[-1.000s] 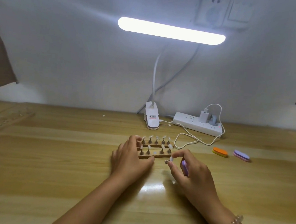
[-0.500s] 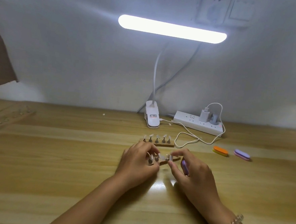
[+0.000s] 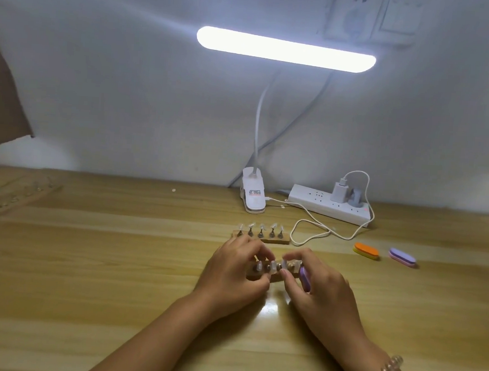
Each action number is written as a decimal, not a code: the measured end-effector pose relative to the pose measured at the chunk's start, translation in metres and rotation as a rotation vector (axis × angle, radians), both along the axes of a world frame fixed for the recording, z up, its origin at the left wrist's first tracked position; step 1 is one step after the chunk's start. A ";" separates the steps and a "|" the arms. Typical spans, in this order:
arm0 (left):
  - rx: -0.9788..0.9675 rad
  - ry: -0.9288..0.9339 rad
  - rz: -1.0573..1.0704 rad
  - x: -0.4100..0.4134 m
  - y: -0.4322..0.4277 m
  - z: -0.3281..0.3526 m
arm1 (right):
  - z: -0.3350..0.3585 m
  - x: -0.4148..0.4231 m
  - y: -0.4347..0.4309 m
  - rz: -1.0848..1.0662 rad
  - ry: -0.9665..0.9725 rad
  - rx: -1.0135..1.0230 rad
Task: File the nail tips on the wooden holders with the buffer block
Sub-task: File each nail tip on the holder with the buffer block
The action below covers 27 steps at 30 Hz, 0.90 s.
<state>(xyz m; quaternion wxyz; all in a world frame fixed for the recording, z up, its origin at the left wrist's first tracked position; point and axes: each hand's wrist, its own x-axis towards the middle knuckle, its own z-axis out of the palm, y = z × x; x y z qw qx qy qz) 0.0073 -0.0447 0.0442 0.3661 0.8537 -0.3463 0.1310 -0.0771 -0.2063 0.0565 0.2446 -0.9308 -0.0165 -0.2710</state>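
My left hand (image 3: 231, 274) grips a wooden holder (image 3: 263, 275) with several clear nail tips, tilted up off the table near the middle. My right hand (image 3: 320, 289) pinches one nail tip (image 3: 284, 265) on that holder between thumb and forefinger. A purple buffer block (image 3: 305, 278) is tucked under its other fingers. A second wooden holder (image 3: 271, 239) with several upright nail tips lies on the table just behind my hands.
An orange buffer block (image 3: 366, 250) and a purple one (image 3: 402, 257) lie to the right. A clip lamp base (image 3: 252, 196), a white power strip (image 3: 330, 207) and a looping cable (image 3: 312, 233) sit behind. Another wooden holder (image 3: 24, 197) lies far left.
My left hand has pulled the near holder away from the far one and tilted it up. My right hand moved onto a nail tip on it.
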 end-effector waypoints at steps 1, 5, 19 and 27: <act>-0.002 0.003 0.002 0.000 0.000 0.000 | 0.000 0.000 0.000 0.001 -0.003 0.000; 0.000 0.005 0.006 0.000 -0.001 0.000 | 0.001 -0.003 0.005 0.043 -0.013 -0.058; -0.005 0.009 0.024 -0.001 -0.001 0.000 | -0.003 -0.001 0.006 0.034 -0.023 -0.136; 0.035 -0.020 0.090 0.002 0.000 -0.003 | -0.004 0.000 0.005 0.030 -0.015 -0.118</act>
